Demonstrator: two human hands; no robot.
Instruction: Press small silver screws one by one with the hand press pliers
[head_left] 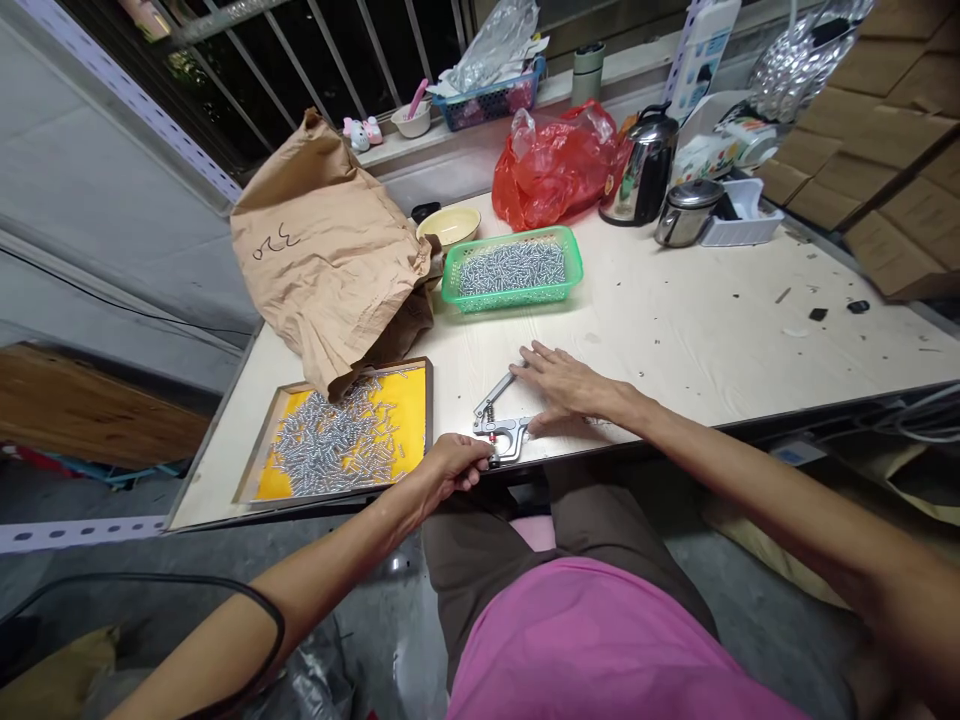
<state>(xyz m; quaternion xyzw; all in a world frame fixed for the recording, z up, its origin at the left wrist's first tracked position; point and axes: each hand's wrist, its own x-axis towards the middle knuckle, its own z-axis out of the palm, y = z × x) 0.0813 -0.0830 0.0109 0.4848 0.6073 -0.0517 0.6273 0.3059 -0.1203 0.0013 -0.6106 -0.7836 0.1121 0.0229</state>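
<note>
A small grey hand press (512,432) with a C-shaped frame, a spring and a raised lever handle (495,395) sits at the table's front edge. My left hand (459,462) is closed in a pinch at the press's jaw, below a red part; whatever its fingertips hold is too small to make out. My right hand (566,385) has its fingers stretched out, with the fingertips at the upper end of the lever. To the left, small silver metal pins (330,440) lie heaped in a shallow yellow-bottomed tray (410,400). More such pieces fill a green basket (513,298) behind the press.
A large brown paper bag (330,250) leans over the tray's back edge. Behind the basket are a cream bowl (450,226), a red plastic bag (551,170), a kettle (641,170) and a metal pot (686,215). Cardboard boxes (877,130) stand at the right.
</note>
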